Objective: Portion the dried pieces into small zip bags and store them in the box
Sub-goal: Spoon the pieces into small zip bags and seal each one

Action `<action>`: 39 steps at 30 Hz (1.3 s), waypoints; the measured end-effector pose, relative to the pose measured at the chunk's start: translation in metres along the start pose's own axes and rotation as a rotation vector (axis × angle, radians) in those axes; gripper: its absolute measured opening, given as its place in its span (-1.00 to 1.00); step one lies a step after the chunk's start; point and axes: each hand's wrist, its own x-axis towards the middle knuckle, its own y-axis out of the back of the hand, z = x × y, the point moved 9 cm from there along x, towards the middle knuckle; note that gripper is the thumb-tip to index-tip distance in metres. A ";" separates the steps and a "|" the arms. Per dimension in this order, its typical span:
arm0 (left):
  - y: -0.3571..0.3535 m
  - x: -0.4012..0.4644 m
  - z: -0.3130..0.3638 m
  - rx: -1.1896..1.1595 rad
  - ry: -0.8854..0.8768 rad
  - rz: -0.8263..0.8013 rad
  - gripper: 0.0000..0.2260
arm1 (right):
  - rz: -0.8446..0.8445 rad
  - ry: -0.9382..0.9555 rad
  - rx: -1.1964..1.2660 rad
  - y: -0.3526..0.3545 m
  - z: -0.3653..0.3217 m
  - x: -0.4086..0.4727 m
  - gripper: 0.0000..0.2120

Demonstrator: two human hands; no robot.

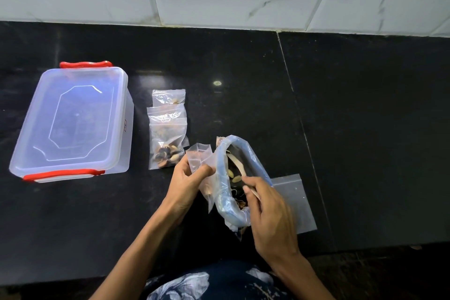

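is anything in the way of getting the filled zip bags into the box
Yes: the box has its lid on, with the red clips at both ends. The filled zip bags lie just right of it on the counter, with nothing between them.

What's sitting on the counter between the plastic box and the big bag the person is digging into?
In the head view, small zip bags lie in a row between the lidded box and the large bag; the nearest holds dried pieces.

Small zip bag (pixel 197 156) in left hand (pixel 188 179), by box (pixel 73 120)
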 end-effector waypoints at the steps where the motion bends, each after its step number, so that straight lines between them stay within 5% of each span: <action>1: 0.002 0.000 -0.002 -0.008 0.006 0.004 -0.46 | -0.012 -0.010 0.026 0.006 0.004 -0.002 -0.80; 9: 0.001 -0.003 -0.004 -0.033 0.042 0.000 -0.41 | -0.015 0.047 -0.053 0.008 0.004 0.023 -0.67; 25: 0.006 -0.013 -0.004 -0.025 0.032 0.015 -0.42 | -0.036 0.089 0.040 0.031 0.015 0.002 -0.73; 39: 0.006 -0.021 -0.010 -0.052 0.063 -0.014 -0.34 | -0.022 0.069 -0.181 0.038 0.008 -0.006 -0.68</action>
